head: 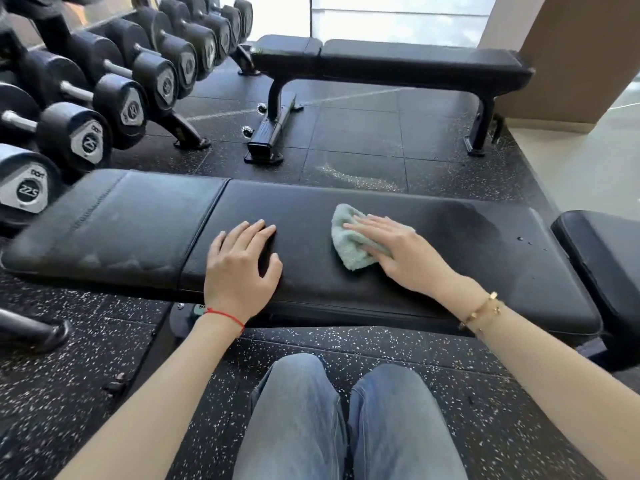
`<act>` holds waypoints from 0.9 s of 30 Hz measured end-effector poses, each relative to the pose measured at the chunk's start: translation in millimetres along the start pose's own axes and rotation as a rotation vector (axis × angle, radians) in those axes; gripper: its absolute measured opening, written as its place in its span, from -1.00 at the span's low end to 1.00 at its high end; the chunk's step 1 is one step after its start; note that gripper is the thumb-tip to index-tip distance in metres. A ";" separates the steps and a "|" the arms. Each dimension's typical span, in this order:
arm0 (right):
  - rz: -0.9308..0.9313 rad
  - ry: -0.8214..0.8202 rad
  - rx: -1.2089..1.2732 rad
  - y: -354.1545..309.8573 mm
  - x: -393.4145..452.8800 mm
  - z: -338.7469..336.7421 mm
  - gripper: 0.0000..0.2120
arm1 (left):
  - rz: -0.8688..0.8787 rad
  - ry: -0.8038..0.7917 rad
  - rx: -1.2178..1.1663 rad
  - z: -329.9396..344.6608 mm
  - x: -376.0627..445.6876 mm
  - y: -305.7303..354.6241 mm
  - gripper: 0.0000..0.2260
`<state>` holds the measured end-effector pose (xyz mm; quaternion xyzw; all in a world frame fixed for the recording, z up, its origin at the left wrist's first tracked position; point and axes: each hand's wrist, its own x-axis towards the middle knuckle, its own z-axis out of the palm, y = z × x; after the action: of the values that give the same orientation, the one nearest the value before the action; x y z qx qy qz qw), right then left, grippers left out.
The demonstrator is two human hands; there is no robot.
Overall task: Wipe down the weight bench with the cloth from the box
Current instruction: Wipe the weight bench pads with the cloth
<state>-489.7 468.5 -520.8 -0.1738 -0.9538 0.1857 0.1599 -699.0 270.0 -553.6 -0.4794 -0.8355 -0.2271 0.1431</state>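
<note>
Cloth (349, 244) pressed on bench (450, 258) under flat right hand (398, 251); dumbbell (29, 188) reads 22.5

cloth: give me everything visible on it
The cloth is pale green terry, bunched rather than flat. It lies on the black bench, on its long pad right of the seam. The right hand presses it down with straight fingers, covering its right part. The left hand rests apart on the pad.

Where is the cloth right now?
The cloth lies on the near weight bench, right of centre in the head view, pressed flat under the right hand. The left hand rests on the pad to its left.
</note>
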 end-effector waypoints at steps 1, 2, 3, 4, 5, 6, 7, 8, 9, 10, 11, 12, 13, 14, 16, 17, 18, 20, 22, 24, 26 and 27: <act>0.071 0.041 -0.032 12.2 17.0 -3.2 -0.56 | -0.003 -0.002 0.001 -0.1 0.3 0.8 -0.55; 0.136 0.079 -0.063 21.7 37.3 -3.2 -0.55 | -0.005 -0.003 0.004 -0.3 0.5 1.2 -0.55; 0.192 0.108 -0.080 25.2 57.5 0.4 -0.55 | -0.007 -0.002 0.006 -0.6 0.5 1.6 -0.55; 0.234 0.121 -0.087 22.6 76.1 8.3 -0.54 | -0.008 0.001 0.009 -0.9 0.4 1.7 -0.55; 0.251 0.126 -0.080 13.8 90.2 18.8 -0.53 | -0.008 0.003 0.012 -1.0 0.4 1.6 -0.55; 0.241 0.121 -0.068 1.3 98.0 29.7 -0.52 | -0.006 0.003 0.014 -0.9 0.5 1.5 -0.55; 0.206 0.109 -0.058 -12.6 98.8 39.4 -0.51 | -0.004 0.003 0.016 -0.6 0.5 1.3 -0.55; 0.154 0.095 -0.045 -26.8 93.0 45.6 -0.49 | -0.002 0.001 0.018 -0.5 0.1 1.0 -0.55; 0.094 0.080 -0.025 -36.5 82.6 47.7 -0.46 | 0.000 -0.001 0.019 -0.3 -0.2 0.7 -0.55; 0.030 0.063 -0.005 -43.2 68.0 45.1 -0.44 | 0.002 -0.001 0.018 0.2 -0.4 0.2 -0.55; -0.020 0.040 0.007 -44.8 51.2 40.4 -0.42 | 0.004 -0.001 0.016 0.5 -0.7 -0.3 -0.55; -0.051 0.021 0.009 -41.4 33.5 35.4 -0.41 | 0.006 -0.001 0.012 1.0 -0.4 -0.8 -0.55; -0.063 0.013 0.004 -34.1 16.6 29.5 -0.42 | 0.004 0.001 0.008 1.4 -0.4 -0.9 -0.55; -0.044 0.020 -0.007 -23.2 5.2 21.8 -0.42 | 0.001 0.004 0.004 1.4 -0.7 -0.6 -0.55; 0.073 0.071 -0.055 5.3 7.7 7.5 -0.41 | -0.005 0.006 0.001 1.8 -0.2 -0.1 -0.56; 0.155 0.093 -0.093 17.8 20.9 2.3 -0.42 | -0.007 0.006 0.004 1.7 -0.1 0.3 -0.56; 0.229 0.107 -0.121 26.9 40.1 0.6 -0.45 | -0.010 0.006 0.007 1.7 0.0 0.2 -0.56; 0.296 0.124 -0.130 23.5 78.5 6.6 -0.51 | -0.016 0.008 0.004 1.6 0.1 -0.3 -0.56; 0.239 0.099 -0.100 -1.7 100.3 23.9 -0.51 | -0.015 0.010 0.005 1.9 0.1 -0.3 -0.56; 0.082 0.034 -0.053 -31.6 90.8 40.4 -0.47 | -0.010 0.014 0.005 2.5 0.1 -1.0 -0.56; -0.048 -0.016 0.000 -46.2 57.9 42.8 -0.46 | -0.007 0.016 0.002 2.6 -0.1 -1.7 -0.56; -0.091 -0.032 0.014 -47.3 38.3 39.1 -0.48 | -0.006 0.016 0.003 2.4 -0.3 -1.6 -0.56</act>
<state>-551.1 430.6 -526.6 -0.1260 -0.9618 0.1876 0.1543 -700.3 270.3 -556.2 -0.4749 -0.8362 -0.2299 0.1498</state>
